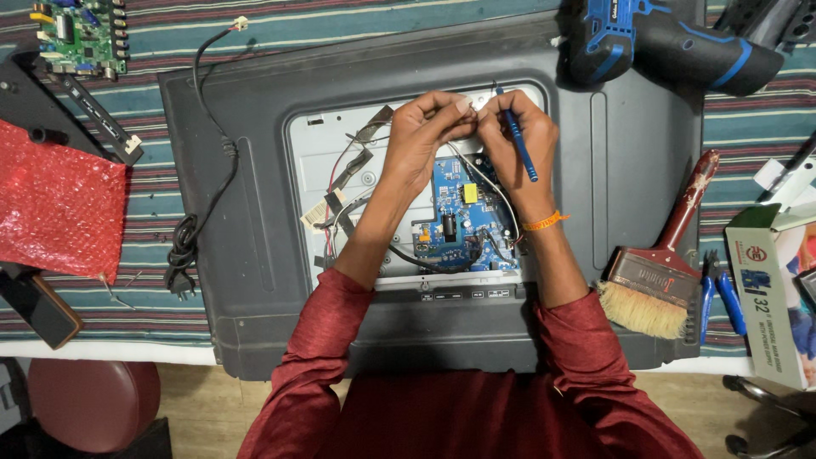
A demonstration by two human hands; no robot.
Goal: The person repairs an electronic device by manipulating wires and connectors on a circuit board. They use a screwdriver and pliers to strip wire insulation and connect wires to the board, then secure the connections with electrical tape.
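A dark grey television back point(246, 212) lies flat on the table with its rear panel opened onto a white metal plate point(319, 149). A blue circuit board point(463, 217) with black wires sits in the opening. My left hand point(425, 136) pinches something small at the board's far edge; what it grips is hidden by the fingers. My right hand point(514, 140) touches the same spot, fingertip to fingertip with the left. It holds a thin blue tool point(520, 144) like a pen, its tip pointing toward me.
A blue and black power drill point(671, 47) lies at the far right. A worn red-handled brush point(667, 259) and blue-handled pliers point(718, 293) lie on the right, beside a cardboard box point(769, 297). A green circuit board point(81, 34), red bubble wrap point(55, 200) and a black power cord point(183, 251) lie left.
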